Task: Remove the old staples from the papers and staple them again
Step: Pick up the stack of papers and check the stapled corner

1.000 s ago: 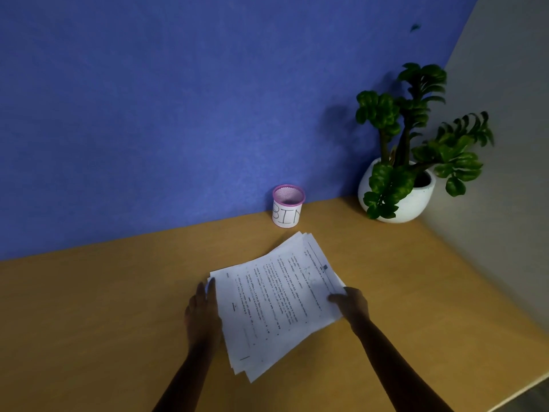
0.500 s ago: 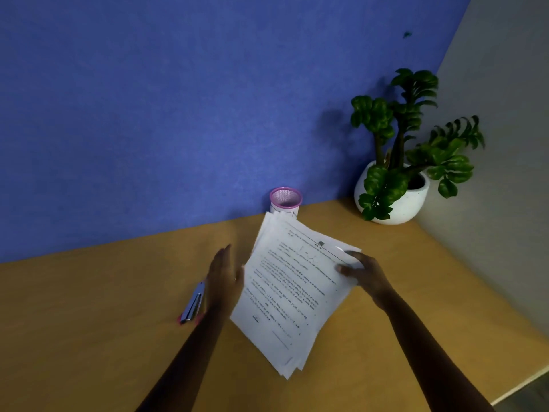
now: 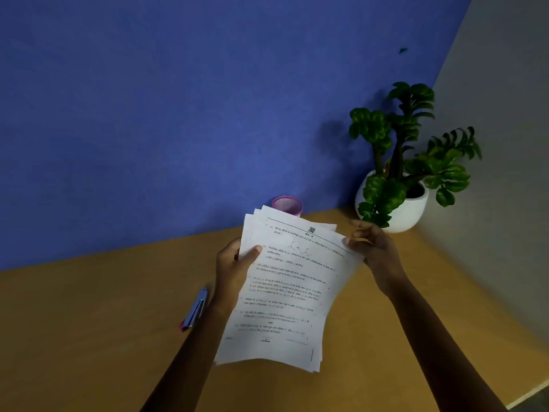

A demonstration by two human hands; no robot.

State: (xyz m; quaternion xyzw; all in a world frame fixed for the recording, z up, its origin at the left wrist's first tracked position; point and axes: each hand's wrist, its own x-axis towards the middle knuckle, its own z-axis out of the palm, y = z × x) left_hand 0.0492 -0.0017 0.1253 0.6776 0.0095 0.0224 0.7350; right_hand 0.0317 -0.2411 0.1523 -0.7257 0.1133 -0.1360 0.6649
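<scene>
Your left hand (image 3: 234, 263) and right hand (image 3: 372, 248) pinch the papers (image 3: 285, 292) aloft; the stapler (image 3: 195, 310) lies on the desk (image 3: 89, 337), just left of your left wrist.

A wooden desk (image 3: 89, 337) carries a blue stapler (image 3: 195, 309) just left of the left wrist, a pink cup (image 3: 287, 205) beyond the fingertips, and a potted plant (image 3: 395, 200) past the right hand's fingers.

papers (image 3: 285, 292) hide lower part of pink cup (image 3: 287, 204); print too small to read

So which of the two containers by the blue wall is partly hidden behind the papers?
The pink mesh cup; the held papers cover its lower part. The white plant pot stands unobstructed by them.
</scene>
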